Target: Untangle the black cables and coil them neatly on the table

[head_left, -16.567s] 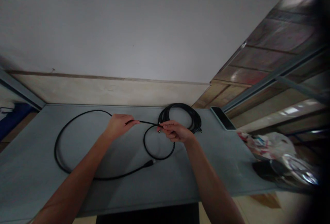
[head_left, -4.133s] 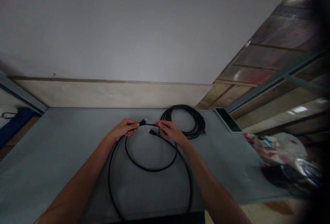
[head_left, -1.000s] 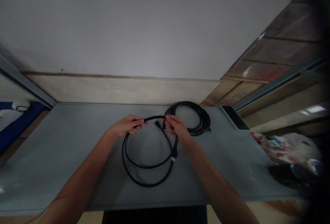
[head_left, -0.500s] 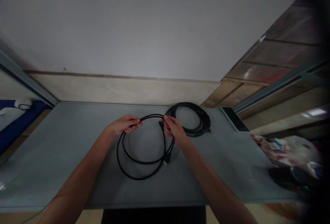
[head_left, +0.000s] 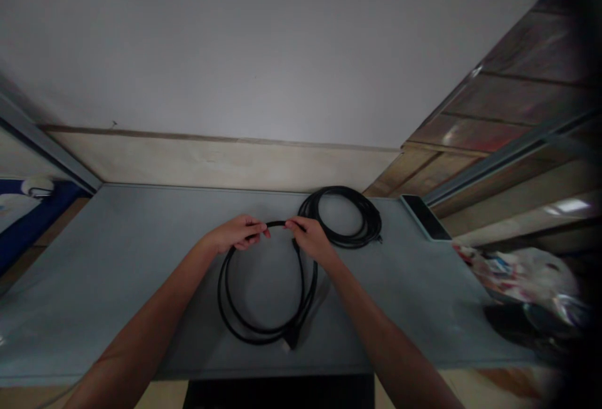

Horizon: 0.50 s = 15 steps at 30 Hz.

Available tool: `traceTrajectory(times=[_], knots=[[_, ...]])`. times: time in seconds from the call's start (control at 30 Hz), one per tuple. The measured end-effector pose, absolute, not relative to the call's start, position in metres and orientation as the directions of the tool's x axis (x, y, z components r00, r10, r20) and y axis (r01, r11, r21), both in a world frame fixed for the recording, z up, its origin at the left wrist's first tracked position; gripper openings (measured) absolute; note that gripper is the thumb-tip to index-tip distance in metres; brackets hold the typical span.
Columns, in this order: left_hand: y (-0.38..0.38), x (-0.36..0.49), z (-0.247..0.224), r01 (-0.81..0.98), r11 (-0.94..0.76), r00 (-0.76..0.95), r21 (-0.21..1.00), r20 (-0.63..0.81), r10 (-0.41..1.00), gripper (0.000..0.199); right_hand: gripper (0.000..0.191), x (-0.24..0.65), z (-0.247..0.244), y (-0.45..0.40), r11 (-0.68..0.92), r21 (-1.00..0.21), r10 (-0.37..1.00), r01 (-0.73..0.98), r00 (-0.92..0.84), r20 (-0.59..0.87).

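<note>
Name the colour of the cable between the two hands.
Black; the cable shows best in the head view, now.

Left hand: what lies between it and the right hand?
In the head view, a short stretch of black cable spans from the left hand to the right hand; no connector shows in that gap.

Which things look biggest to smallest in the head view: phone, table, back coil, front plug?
Largest to smallest, as they look:
1. table
2. back coil
3. phone
4. front plug
</note>
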<state>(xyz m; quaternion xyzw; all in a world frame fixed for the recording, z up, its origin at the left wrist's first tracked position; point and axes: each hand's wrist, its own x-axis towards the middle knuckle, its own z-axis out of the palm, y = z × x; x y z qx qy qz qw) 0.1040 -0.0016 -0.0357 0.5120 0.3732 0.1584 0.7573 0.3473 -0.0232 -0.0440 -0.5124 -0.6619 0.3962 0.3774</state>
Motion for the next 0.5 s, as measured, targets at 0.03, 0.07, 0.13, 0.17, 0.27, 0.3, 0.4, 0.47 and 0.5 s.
traceTrajectory(times=[0.03,0.07,0.13,0.17,0.27,0.3,0.4,0.47,0.5], knots=[[0.0,0.102,-0.035,0.12,0.427,0.655,0.896,-0.395,0.644,0.047,0.031,0.35,-0.045,-0.021,0.121,-0.934,0.99,0.336,-0.109,0.089],[0.002,0.099,-0.034,0.095,0.429,0.639,0.898,-0.386,0.666,0.046,0.033,0.354,-0.046,-0.018,0.084,-0.957,0.996,0.278,-0.026,0.08],[0.005,0.092,-0.033,0.038,0.435,0.606,0.9,-0.367,0.706,0.044,0.038,0.361,-0.047,-0.014,0.036,-0.99,0.992,0.133,0.114,0.051],[0.007,0.089,-0.032,0.011,0.439,0.593,0.898,-0.359,0.721,0.043,0.04,0.363,-0.047,-0.013,0.027,-0.998,0.985,0.063,0.17,0.037],[0.011,0.082,-0.034,-0.044,0.459,0.574,0.887,-0.354,0.738,0.04,0.043,0.363,-0.047,-0.012,0.025,-0.996,0.959,-0.09,0.285,-0.002],[0.012,0.081,-0.036,-0.054,0.467,0.574,0.883,-0.355,0.738,0.039,0.044,0.361,-0.048,-0.013,0.027,-0.992,0.951,-0.121,0.31,-0.012],[0.013,0.082,-0.04,-0.078,0.487,0.569,0.87,-0.362,0.738,0.037,0.046,0.354,-0.051,-0.016,0.029,-0.986,0.943,-0.166,0.332,-0.029],[0.013,0.083,-0.042,-0.089,0.499,0.566,0.862,-0.369,0.737,0.036,0.045,0.351,-0.053,-0.016,0.024,-0.984,0.951,-0.175,0.308,-0.032],[0.013,0.082,-0.042,-0.092,0.504,0.561,0.859,-0.374,0.739,0.036,0.045,0.35,-0.055,-0.016,0.02,-0.984,0.956,-0.176,0.29,-0.032]])
